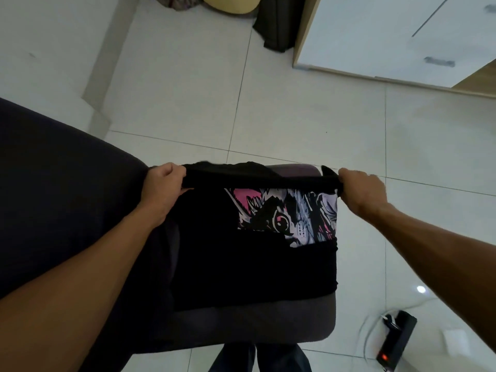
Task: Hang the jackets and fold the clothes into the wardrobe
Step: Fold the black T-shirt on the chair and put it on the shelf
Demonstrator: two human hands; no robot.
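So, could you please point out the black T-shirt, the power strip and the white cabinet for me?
black T-shirt (228, 264): head view, on the plain black cloth below the print.
power strip (397, 340): head view, on the middle of its black body.
white cabinet (375, 36): head view, on its white front panel.

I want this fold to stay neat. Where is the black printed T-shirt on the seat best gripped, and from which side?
Grip the black T-shirt at the two ends of its far folded edge, from the outer sides, as the left hand and right hand do. That edge is bunched into a taut band, so it likely folds evenly toward the near edge.
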